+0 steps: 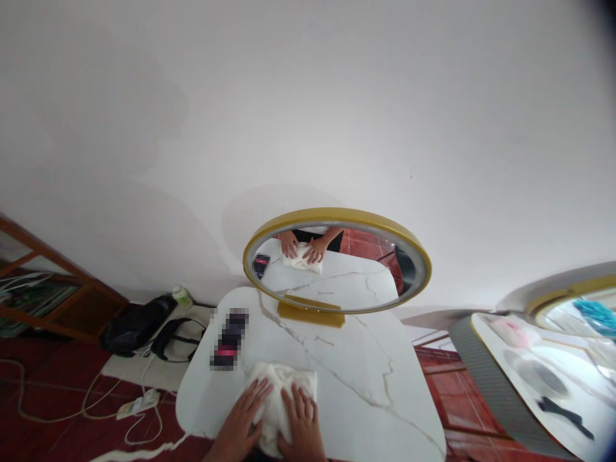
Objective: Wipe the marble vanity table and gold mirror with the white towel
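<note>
Both of my hands rest flat on a white cloth at the near edge of a white marble table. My left hand lies on the cloth's left side with fingers stretched out. My right hand presses on its right side, fingers together and extended. A dark phone-like object, blurred out, lies on the table just left of the cloth. An oval mirror with a gold frame stands at the table's far edge and reflects my hands and the cloth.
A black bag and a small bottle sit on the floor at left, with cables and a power strip nearby. A wooden shelf stands far left. Another table with a mirror is at right.
</note>
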### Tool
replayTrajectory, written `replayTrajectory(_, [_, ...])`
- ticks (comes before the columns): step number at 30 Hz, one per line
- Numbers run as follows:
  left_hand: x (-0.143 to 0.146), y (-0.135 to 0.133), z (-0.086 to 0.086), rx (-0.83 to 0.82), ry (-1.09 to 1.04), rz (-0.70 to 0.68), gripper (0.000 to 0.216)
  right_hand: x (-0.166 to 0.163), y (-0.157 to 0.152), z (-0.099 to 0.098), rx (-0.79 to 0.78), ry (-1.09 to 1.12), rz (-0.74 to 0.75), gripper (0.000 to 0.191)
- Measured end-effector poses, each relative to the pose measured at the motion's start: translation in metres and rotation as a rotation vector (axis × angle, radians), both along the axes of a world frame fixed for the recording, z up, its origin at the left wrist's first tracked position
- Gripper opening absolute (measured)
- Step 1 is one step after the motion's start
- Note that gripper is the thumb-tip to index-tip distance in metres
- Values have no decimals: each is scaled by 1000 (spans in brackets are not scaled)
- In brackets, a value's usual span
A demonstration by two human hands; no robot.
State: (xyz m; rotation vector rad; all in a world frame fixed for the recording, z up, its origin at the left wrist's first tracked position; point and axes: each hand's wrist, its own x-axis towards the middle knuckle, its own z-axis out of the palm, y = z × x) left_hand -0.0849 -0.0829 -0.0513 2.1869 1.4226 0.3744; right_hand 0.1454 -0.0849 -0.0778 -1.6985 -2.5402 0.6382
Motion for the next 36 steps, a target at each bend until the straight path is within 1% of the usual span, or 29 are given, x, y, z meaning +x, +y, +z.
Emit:
replayTrajectory(3, [-22, -3, 0, 16, 26, 19, 66, -17, 4, 11, 4, 28, 70, 86])
replayTrajectory(6, [-34, -4, 0, 35, 41, 25, 65, -24, 8, 24, 16, 50, 127, 80])
replayTrajectory(9, [-35, -4, -3, 37, 51, 27, 66, -25, 10, 30, 0, 51, 136, 79])
replayTrajectory(14, [-29, 4, -12, 44, 46, 73, 72, -27, 17, 29, 10, 46, 125, 79])
replayTrajectory(18, [-25, 21, -13, 46, 30, 105, 74, -33, 32, 32, 49, 34, 98, 78])
replayTrajectory(22, [-23, 47, -11, 55, 2, 107, 75, -39, 52, 41, 76, 15, 64, 73])
replayTrajectory(26, [-20, 74, -13, 56, -2, 125, 79, -44, 77, 49, 35, 20, 29, 71])
replayTrajectory(29, [-18, 90, -12, 50, -1, 129, 77, -50, 95, 51, 3, 18, 16, 72])
replayTrajectory(33, [-17, 101, -7, 60, 6, 136, 74, -56, 110, 49, -43, -49, -65, 76])
replayTrajectory(36, [-16, 101, -6, 82, 14, 142, 75, -56, 110, 46, -29, -44, -40, 77])
